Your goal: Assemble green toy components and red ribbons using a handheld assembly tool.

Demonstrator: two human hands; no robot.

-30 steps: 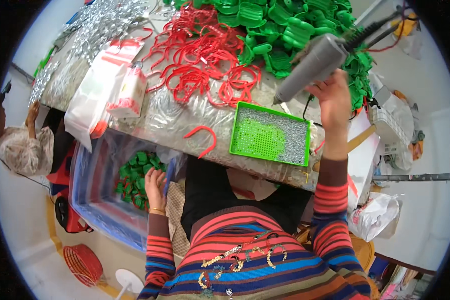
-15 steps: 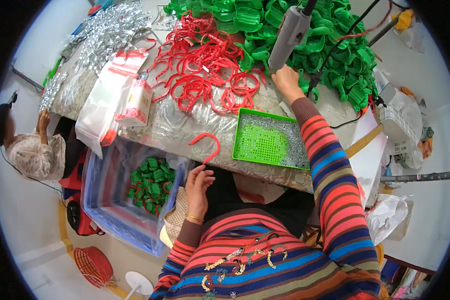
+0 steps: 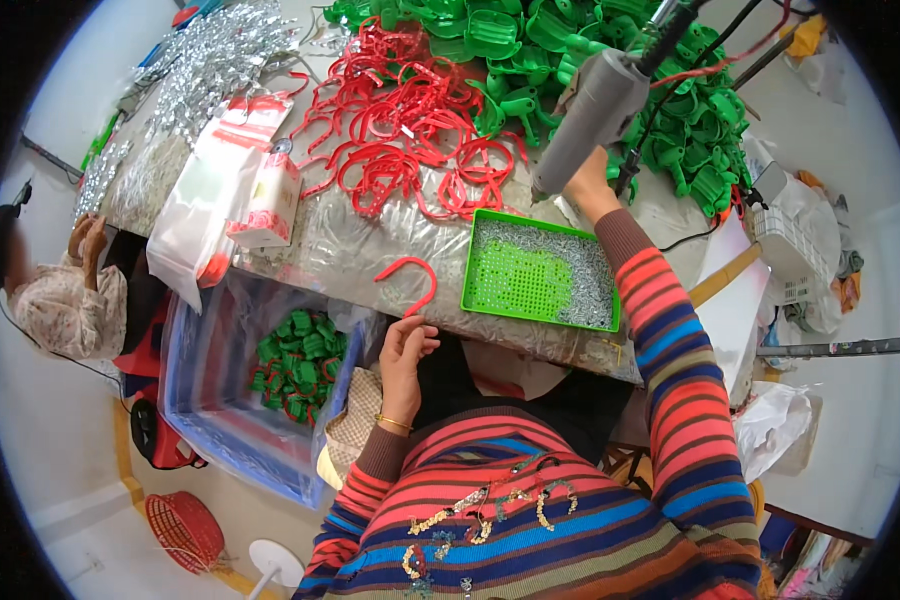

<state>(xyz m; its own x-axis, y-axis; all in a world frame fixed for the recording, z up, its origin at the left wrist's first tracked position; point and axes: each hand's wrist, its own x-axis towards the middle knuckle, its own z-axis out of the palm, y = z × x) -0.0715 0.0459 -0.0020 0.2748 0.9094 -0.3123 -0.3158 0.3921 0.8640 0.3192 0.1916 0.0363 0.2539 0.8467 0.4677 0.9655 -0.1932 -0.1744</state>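
My right hand (image 3: 587,187) grips a grey electric screwdriver (image 3: 590,115) that hangs from cables above the table, its tip pointing down just past the far left corner of a green tray (image 3: 480,268) of small silver screws. My left hand (image 3: 406,348) rests at the table's near edge, fingers loosely curled, touching the end of a single red curved plastic piece (image 3: 411,276) that lies on the table. Left of that hand, below the table, a clear bin (image 3: 213,345) holds several assembled green parts (image 3: 297,362).
A heap of red curved pieces (image 3: 400,135) and a pile of green plastic parts (image 3: 570,50) fill the far side of the table. Plastic bags (image 3: 210,200) and shiny metal bits (image 3: 210,60) lie at left. Another person (image 3: 60,290) sits at far left. A red basket (image 3: 182,528) stands on the floor.
My right hand has swung the screwdriver left and forward over the table, arm stretching out. My left hand rose from beside the bin to the table edge by the red piece.
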